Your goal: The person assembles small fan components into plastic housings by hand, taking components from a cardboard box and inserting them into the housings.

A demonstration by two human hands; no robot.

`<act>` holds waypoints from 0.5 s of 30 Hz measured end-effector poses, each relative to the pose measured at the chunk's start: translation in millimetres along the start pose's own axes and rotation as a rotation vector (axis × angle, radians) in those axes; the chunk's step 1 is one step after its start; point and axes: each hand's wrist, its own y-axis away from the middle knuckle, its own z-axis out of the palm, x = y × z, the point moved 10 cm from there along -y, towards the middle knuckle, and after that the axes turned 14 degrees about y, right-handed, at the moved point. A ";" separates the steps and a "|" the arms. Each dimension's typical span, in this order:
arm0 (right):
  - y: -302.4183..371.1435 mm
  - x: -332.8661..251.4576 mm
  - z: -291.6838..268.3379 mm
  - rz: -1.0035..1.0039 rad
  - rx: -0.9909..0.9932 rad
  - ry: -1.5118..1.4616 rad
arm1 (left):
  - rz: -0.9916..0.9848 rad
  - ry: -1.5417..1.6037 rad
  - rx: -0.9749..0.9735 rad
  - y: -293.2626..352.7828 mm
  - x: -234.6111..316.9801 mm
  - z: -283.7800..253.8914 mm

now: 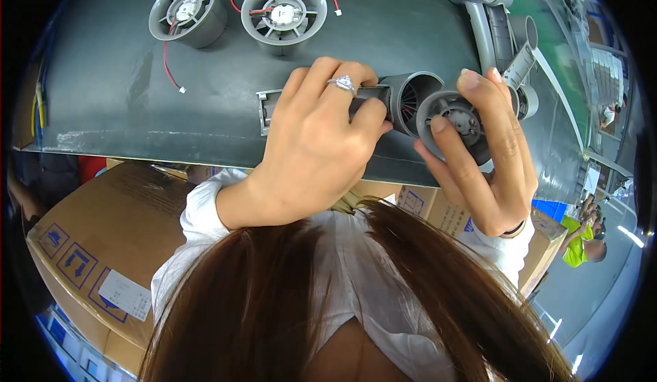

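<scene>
My left hand wraps over a grey plastic housing lying on the dark bench. Its long, open handle part sticks out to the left of my fingers, and its round barrel opens toward the right, with ribbed vents inside. A round grey fan unit with a spoked centre is in my right hand, gripped between thumb and fingers. This unit sits tilted right beside the barrel's open end; whether the two touch, I cannot tell. My left palm hides the middle of the handle.
Several grey fan units with red wires and white plugs stand at the bench's far side. More grey housings lie at the right. Cardboard boxes are below the bench's near edge. A person in bright green is far off right.
</scene>
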 end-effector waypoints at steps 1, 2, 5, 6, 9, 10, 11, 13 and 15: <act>-0.6 -0.1 -0.2 0.004 -0.003 -0.033 | -0.008 0.048 0.008 0.6 -1.1 -0.4; -1.1 0.3 -1.0 0.007 -0.004 -0.065 | -0.014 0.096 0.015 1.0 -1.7 -1.3; -0.9 19.1 1.5 0.159 -0.015 -0.234 | 0.012 0.138 -0.036 0.8 -2.3 2.7; 1.4 26.6 4.6 0.246 -0.012 -0.267 | 0.010 0.145 -0.040 -0.9 -2.9 4.0; 3.1 31.1 11.9 0.340 0.016 -0.500 | -0.040 0.133 -0.040 0.3 -4.6 2.3; 6.2 35.2 16.4 0.431 0.015 -0.570 | -0.076 0.184 -0.058 0.2 -9.3 3.4; 6.0 31.9 21.9 0.437 0.013 -0.566 | -0.113 0.234 -0.076 0.6 -13.5 4.7; 25.2 52.7 53.8 0.812 0.127 -1.035 | -0.169 0.321 -0.137 2.7 -16.5 10.7; 31.0 51.9 58.5 0.832 0.150 -1.087 | -0.244 0.415 -0.119 5.4 -23.3 11.5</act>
